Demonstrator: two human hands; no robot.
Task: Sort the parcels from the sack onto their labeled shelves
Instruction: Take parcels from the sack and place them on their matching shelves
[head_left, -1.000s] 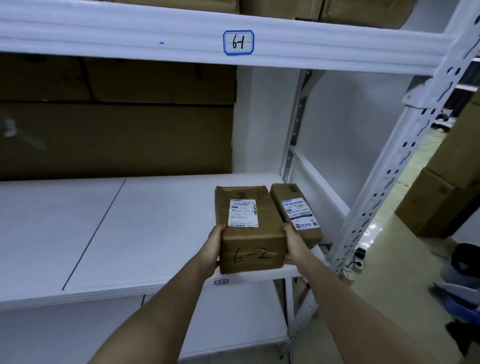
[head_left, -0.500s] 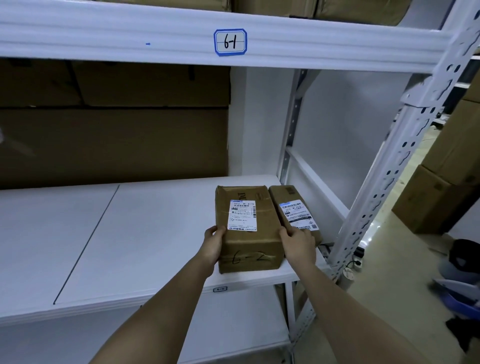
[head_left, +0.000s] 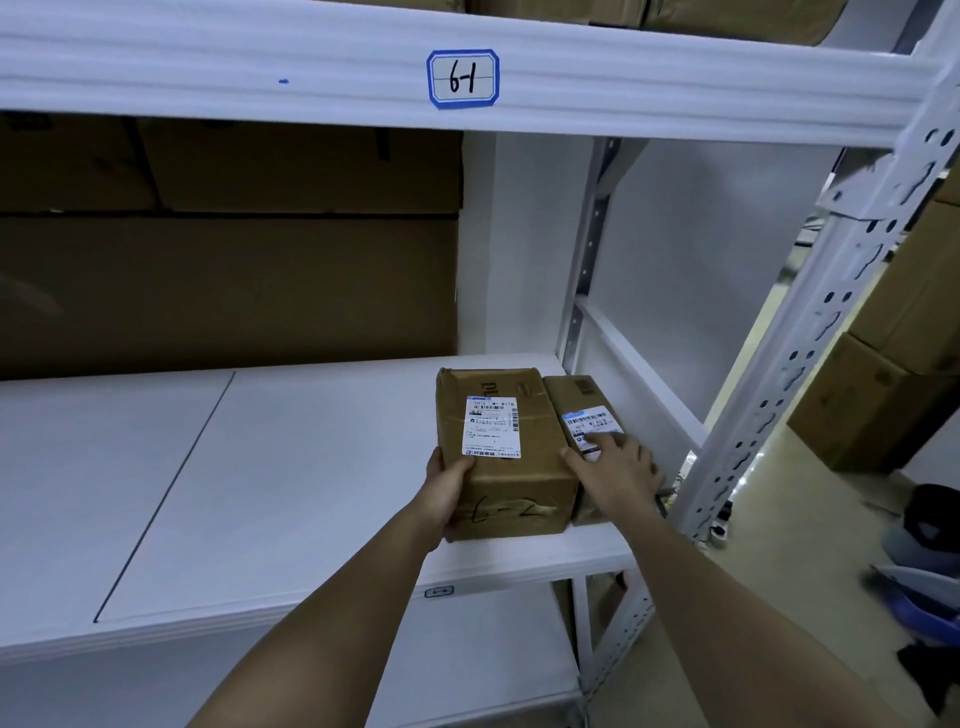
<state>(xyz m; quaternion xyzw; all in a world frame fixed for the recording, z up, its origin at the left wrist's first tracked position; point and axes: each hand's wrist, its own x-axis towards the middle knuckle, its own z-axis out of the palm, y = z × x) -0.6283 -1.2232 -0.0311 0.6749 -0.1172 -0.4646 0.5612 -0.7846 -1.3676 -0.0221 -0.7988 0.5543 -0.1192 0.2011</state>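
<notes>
Now, head view: the box (head_left: 506, 452) marked 6-2 is down on the shelf (head_left: 291, 467), at about 1 o'clock from the frame centre, flush against the smaller box (head_left: 584, 415) at its 3 o'clock. A second ago it was held off the board between both hands. Left hand (head_left: 447, 491) holds the near-left corner, thumb on top, fingers curled at the side. Right hand (head_left: 615, 473) has let go and moved over; its fingers (head_left: 610, 441) lie spread flat on the smaller box's label. The small tag (head_left: 439, 591) on the shelf edge looks like 6-2, blurred. The 6-1 tag (head_left: 462, 78) is on the beam at 12 o'clock. Judgement: this parcel is placed; the left hand only needs to release.
</notes>
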